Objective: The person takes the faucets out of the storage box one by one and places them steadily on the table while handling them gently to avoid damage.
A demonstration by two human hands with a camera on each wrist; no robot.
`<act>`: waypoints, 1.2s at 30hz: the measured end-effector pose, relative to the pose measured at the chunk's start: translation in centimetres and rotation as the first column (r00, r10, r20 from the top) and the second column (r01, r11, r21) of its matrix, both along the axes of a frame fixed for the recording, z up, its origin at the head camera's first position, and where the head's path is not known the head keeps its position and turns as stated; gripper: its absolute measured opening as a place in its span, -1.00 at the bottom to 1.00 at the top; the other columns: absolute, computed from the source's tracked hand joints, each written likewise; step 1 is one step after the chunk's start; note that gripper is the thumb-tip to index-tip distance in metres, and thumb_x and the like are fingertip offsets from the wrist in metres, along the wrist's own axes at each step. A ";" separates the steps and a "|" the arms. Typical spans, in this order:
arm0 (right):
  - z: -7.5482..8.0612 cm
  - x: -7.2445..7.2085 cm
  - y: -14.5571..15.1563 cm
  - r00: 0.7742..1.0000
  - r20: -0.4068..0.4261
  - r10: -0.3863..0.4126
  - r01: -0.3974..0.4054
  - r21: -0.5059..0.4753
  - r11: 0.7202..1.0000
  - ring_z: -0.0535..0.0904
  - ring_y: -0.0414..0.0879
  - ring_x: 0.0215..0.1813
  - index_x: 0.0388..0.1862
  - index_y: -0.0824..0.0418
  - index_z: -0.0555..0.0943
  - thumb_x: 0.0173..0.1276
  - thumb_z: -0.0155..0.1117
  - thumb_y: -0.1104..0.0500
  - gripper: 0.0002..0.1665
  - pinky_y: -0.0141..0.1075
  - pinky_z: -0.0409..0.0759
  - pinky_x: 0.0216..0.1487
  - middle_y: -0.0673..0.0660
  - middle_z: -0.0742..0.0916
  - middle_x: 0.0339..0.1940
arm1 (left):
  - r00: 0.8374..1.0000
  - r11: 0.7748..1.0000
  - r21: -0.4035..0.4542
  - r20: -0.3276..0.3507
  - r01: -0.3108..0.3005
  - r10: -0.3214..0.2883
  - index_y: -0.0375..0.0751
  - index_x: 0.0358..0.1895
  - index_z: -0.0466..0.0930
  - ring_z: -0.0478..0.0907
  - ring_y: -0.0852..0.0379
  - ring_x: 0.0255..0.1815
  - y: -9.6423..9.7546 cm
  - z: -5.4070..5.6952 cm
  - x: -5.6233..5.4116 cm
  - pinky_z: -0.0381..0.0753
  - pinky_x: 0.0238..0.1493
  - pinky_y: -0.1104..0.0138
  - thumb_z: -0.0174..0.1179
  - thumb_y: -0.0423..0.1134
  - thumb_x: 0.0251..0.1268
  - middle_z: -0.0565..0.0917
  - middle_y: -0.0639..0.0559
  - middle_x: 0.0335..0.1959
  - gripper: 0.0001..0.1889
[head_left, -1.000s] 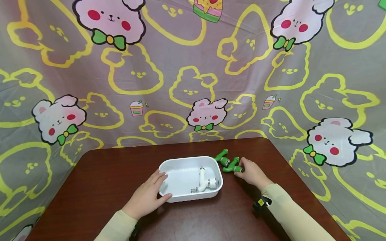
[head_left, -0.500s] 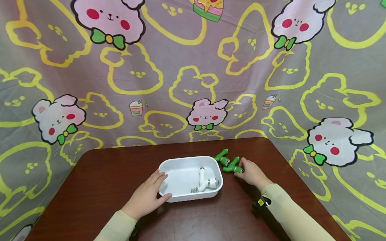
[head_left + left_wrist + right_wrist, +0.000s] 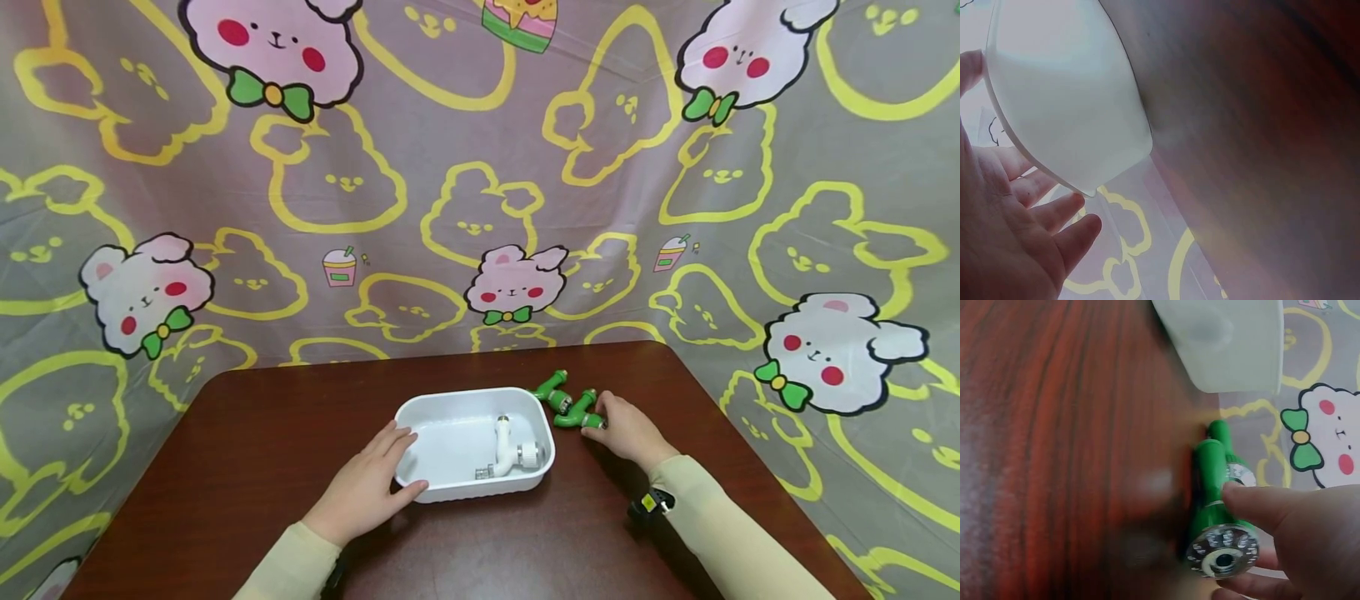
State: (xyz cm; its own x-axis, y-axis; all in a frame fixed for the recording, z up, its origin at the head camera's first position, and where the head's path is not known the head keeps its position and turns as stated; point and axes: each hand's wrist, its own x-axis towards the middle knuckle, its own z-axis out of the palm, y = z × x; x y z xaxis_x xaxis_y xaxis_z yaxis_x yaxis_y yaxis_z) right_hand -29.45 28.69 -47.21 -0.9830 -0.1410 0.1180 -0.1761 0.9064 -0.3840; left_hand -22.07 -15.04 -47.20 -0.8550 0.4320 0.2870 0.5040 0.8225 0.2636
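A white plastic basin (image 3: 465, 490) stands mid-table with a white tap (image 3: 506, 454) lying in its right half. My left hand (image 3: 366, 483) rests on the basin's left end, fingers extended over the rim and thumb at the near side; in the left wrist view its fingertips touch the rim. Right of the basin lie two green taps with metal fittings. The nearer green tap (image 3: 574, 416) is pinched at its right end by my right hand (image 3: 632, 429); in the right wrist view the thumb presses its green body (image 3: 1211, 469). The farther green tap (image 3: 549, 388) lies just behind it.
Everything stands on a dark reddish-brown table (image 3: 300, 417) with rounded far corners. A patterned cloth (image 3: 480, 192) with cartoon animals hangs behind the table and along its sides. The basin's right end is close to both green taps.
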 end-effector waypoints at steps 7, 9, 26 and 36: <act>1.6 0.0 -0.4 0.994 -0.105 -0.024 0.022 -0.019 1.000 0.59 0.04 -0.25 -0.09 0.31 0.54 0.34 0.49 0.07 -0.59 -0.02 0.63 -0.15 0.22 0.67 -0.23 | 1.000 1.000 -0.003 0.003 -0.002 0.002 -0.28 0.39 0.49 0.27 -0.23 0.59 -0.1 0.0 0.0 0.46 0.44 -0.04 0.35 0.16 0.31 0.52 -0.17 0.42 -0.26; 2.1 0.1 -0.6 0.991 -0.132 -0.018 0.015 -0.025 1.000 0.58 0.03 -0.26 -0.08 0.31 0.55 0.36 0.47 0.09 -0.62 -0.03 0.62 -0.16 0.23 0.67 -0.23 | 1.000 1.000 -0.003 0.002 -0.004 0.004 -0.28 0.39 0.49 0.27 -0.23 0.59 0.0 0.0 0.0 0.46 0.43 -0.04 0.35 0.17 0.31 0.52 -0.17 0.42 -0.26; 6.2 0.6 -3.8 0.982 -0.183 0.053 -0.075 -0.116 0.990 0.63 0.09 -0.15 -0.19 0.19 0.59 0.36 0.47 0.14 -0.77 -0.09 0.63 -0.10 0.11 0.67 -0.25 | 1.000 1.000 -0.002 -0.001 -0.002 0.002 -0.28 0.39 0.49 0.28 -0.22 0.59 0.0 0.0 -0.1 0.47 0.43 -0.04 0.36 0.17 0.30 0.52 -0.17 0.41 -0.26; 8.5 1.3 -5.9 0.973 -0.198 0.117 -0.141 -0.114 0.983 0.59 -0.05 -0.21 -0.18 0.19 0.59 0.34 0.48 0.19 -0.78 -0.17 0.64 -0.16 0.10 0.65 -0.25 | 1.000 1.000 -0.009 0.014 -0.003 0.004 -0.26 0.40 0.48 0.28 -0.22 0.59 0.0 0.2 0.0 0.49 0.41 -0.04 0.34 0.19 0.31 0.51 -0.17 0.42 -0.25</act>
